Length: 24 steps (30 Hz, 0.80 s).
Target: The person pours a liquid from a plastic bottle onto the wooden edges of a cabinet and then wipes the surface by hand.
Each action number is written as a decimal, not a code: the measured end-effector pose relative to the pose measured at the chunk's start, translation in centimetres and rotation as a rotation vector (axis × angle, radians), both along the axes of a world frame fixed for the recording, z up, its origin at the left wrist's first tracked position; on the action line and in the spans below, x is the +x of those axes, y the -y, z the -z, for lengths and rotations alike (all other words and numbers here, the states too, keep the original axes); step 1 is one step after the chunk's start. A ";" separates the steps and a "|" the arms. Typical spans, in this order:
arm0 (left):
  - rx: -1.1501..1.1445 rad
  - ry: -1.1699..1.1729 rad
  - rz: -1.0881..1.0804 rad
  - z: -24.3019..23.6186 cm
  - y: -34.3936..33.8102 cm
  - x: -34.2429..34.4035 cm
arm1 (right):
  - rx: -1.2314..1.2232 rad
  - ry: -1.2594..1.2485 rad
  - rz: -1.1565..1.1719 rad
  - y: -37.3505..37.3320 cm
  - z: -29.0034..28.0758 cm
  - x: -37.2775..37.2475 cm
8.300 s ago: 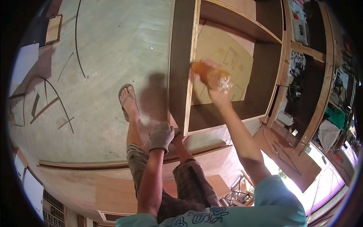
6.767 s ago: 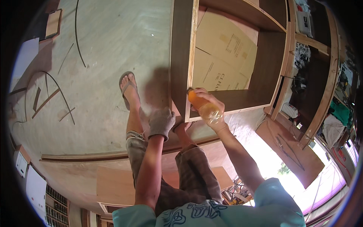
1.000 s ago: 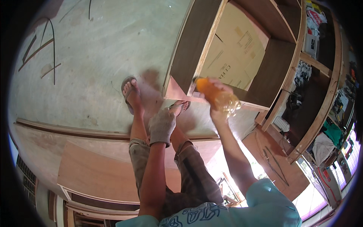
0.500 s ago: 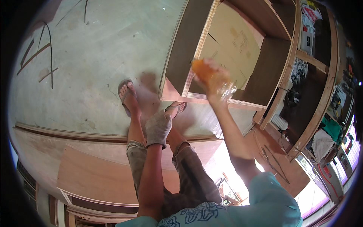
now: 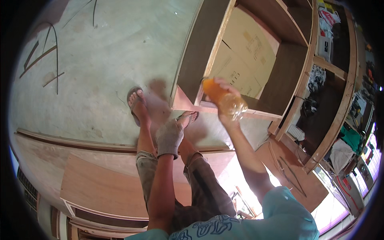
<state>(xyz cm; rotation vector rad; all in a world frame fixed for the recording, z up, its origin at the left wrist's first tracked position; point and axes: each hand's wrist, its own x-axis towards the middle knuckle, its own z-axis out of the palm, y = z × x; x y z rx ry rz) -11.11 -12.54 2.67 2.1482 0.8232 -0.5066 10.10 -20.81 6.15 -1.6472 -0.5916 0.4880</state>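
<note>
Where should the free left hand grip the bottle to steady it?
Grip the clear base end of the bottle, coming from below-left. It lies tilted, its orange end toward the cabinet, and the right hand wraps its middle, leaving that base end bare; the gloved left hand hangs below.

Left hand (image 5: 169,138) wears a grey knitted cloth glove, matt and coarse. Right hand (image 5: 224,94), bare, grips a clear glossy plastic bottle (image 5: 224,100) with an orange top part. Cabinet (image 5: 256,64) is of plywood, dark matt inner faces and pale raw edges; matt brown cardboard sheet (image 5: 244,60) inside. Floor (image 5: 104,68) is rough, dull grey concrete. Plywood panels (image 5: 104,188) nearby look smooth and unvarnished.
</note>
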 end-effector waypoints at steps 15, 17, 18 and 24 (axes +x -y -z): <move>-0.117 -0.191 -0.008 -0.2 0.1 0.9 | -0.127 0.043 0.076 -3.1 0.1 7.8; -0.124 -0.167 0.037 -0.3 0.0 0.7 | -0.232 0.277 0.166 -7.7 -1.5 13.0; -0.148 -0.201 0.034 -0.1 -0.2 0.3 | -0.172 0.155 0.233 -10.0 -2.3 14.2; -0.094 -0.229 0.025 1.3 0.8 -0.9 | -0.203 0.281 0.173 -10.0 -2.9 15.1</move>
